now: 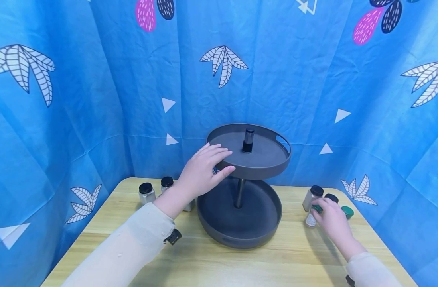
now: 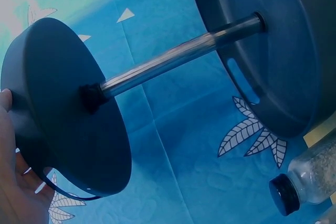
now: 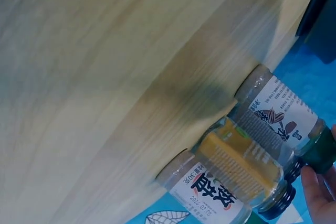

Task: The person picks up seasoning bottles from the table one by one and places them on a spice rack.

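A dark grey two-tier round tray (image 1: pixel 240 242) stands on the table, its tiers joined by a metal post (image 2: pixel 163 64). My left hand (image 1: pixel 202 169) holds the left rim of the upper tier, thumb against the outer wall and fingers over the edge by the handle slot. At the table's right, my right hand (image 1: pixel 332 225) pinches the green cap of a spice jar (image 3: pixel 286 111) with a white label. Beside it are a black-capped jar of yellow powder (image 3: pixel 241 161) and another white-labelled jar (image 3: pixel 205 190). The upright jar (image 1: pixel 310 220) appears just left of my right fingers.
Black-capped jars (image 1: pixel 146 193) stand left of the tray, partly behind my left forearm. Another black-capped jar (image 1: pixel 312 196) is at the back right, near a green cap (image 1: pixel 347 212). Blue patterned cloth (image 1: pixel 219 103) hangs around the wooden table (image 1: pixel 212 265).
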